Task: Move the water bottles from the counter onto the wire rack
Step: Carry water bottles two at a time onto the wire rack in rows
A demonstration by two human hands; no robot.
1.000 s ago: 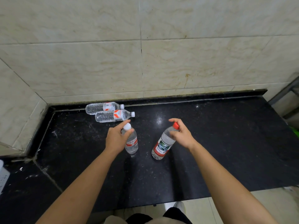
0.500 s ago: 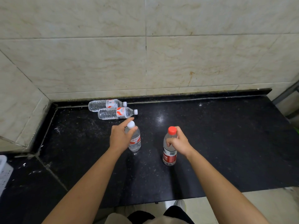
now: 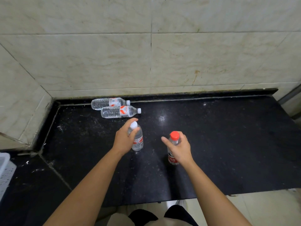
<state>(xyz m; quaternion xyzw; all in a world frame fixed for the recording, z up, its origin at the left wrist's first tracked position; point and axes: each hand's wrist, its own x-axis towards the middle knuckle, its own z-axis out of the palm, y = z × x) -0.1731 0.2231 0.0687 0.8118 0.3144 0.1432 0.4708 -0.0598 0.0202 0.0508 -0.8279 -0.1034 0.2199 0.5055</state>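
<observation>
1. The left hand [image 3: 124,138] gripped the neck of the white-capped bottle [image 3: 138,141], which stood upright on the black counter [image 3: 228,136].
2. The right hand [image 3: 180,148] curled round the upright red-capped bottle [image 3: 174,135], with its index finger sticking out.
3. The rear lying bottle [image 3: 109,102] and the front lying bottle [image 3: 118,111] lay side by side near the wall.

beige marbled wall tiles [image 3: 211,54] rise at the back, a white slotted basket [image 3: 4,173] sits at the left edge, and pale floor tiles [image 3: 268,207] show at lower right.
</observation>
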